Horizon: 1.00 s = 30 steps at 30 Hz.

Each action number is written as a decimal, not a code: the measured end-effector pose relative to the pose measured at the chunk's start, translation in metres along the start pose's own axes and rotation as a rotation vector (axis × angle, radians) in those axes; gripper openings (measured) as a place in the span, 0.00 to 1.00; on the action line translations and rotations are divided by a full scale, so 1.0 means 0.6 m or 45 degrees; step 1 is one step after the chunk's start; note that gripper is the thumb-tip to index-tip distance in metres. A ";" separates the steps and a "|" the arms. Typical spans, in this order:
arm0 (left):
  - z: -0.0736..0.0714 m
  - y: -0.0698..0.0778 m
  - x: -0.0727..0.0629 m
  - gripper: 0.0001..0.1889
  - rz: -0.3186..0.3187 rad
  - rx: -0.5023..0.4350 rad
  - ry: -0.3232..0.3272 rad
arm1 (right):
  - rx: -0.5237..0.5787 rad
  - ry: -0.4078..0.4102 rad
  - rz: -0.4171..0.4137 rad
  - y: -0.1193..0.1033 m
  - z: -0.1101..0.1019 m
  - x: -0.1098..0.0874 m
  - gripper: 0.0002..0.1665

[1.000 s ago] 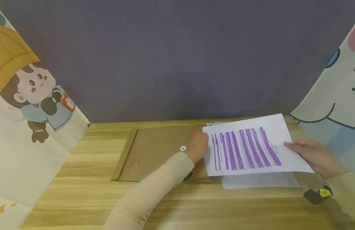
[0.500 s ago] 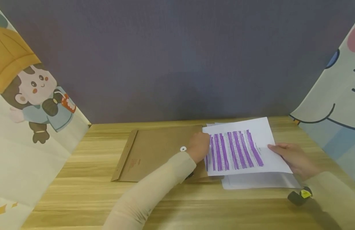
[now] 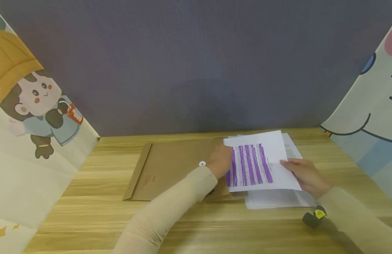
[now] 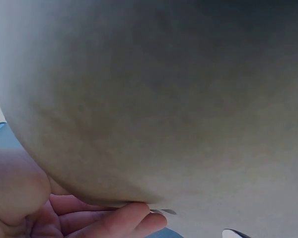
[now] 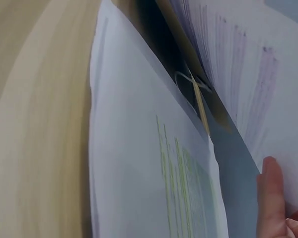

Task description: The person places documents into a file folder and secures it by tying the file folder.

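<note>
A brown kraft paper envelope (image 3: 177, 158) lies flat on the table with its open end to the right. My left hand (image 3: 219, 162) grips the edge of that end; in the left wrist view the envelope (image 4: 164, 124) fills most of the picture above curled fingers (image 4: 119, 220). Between thumb and fingers, my right hand (image 3: 307, 178) pinches the right edge of a white sheet of paper (image 3: 275, 151) marked with purple highlighter stripes. The sheet's left part is out of sight inside the envelope's mouth. In the right wrist view, the purple-striped sheet (image 5: 295, 99) stands tilted above other paper.
Below the held sheet lies a stack of white papers (image 3: 278, 199); one sheet with green highlighted lines (image 5: 164, 198) shows close up. A thin string (image 5: 201, 84) hangs by the envelope's mouth. A dark partition (image 3: 199, 70) closes off the back of the wooden table (image 3: 97, 169).
My right hand has moved left with the purple-striped sheet, so less of it shows outside the envelope and more of the papers underneath is visible. My left hand has stayed in place.
</note>
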<state>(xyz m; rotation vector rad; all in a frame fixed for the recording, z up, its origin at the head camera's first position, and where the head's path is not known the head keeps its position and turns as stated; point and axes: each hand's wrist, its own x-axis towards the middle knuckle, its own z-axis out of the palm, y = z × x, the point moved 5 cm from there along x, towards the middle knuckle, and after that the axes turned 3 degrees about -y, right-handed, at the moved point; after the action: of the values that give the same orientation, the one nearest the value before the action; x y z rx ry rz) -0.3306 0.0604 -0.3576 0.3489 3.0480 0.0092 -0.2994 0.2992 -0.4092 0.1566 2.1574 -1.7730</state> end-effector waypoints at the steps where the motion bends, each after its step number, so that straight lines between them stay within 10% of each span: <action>1: 0.000 0.000 0.001 0.07 -0.005 0.006 -0.001 | 0.020 -0.007 -0.005 0.000 0.005 0.002 0.44; 8: -0.001 0.001 0.000 0.08 0.005 0.043 0.002 | 0.159 -0.073 -0.067 -0.003 0.045 0.013 0.31; 30: 0.003 -0.001 0.005 0.06 0.082 -0.037 0.078 | 0.114 -0.028 -0.135 -0.021 0.119 0.027 0.33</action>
<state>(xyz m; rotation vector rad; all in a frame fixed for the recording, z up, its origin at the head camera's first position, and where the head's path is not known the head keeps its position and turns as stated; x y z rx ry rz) -0.3336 0.0603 -0.3596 0.4525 3.0919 0.0691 -0.3047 0.2253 -0.4143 0.0449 2.1081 -1.9217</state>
